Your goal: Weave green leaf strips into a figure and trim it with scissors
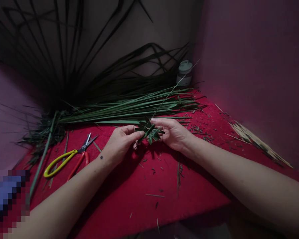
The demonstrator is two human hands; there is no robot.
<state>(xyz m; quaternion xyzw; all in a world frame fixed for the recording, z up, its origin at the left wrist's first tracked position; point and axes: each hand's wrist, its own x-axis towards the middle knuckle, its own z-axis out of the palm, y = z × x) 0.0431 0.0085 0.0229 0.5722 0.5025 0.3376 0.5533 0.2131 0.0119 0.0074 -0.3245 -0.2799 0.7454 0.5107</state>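
Between my two hands, above the red cloth, is a small dark green piece folded from leaf strips, with pointed ends sticking out all round. My left hand pinches its left side between thumb and fingers. On the other side my right hand grips it, fingertips partly hidden behind the leaf. A thin pale stem rises from near my right fingertips, slanting up to the right. Left of my left wrist lie scissors with one yellow and one red handle, blades apart.
Long green leaf strips lie in a bundle behind my hands. A lidded jar stands at the back. Thin pale sticks are piled at the right edge. Leaf scraps litter the cloth, whose front edge is near me.
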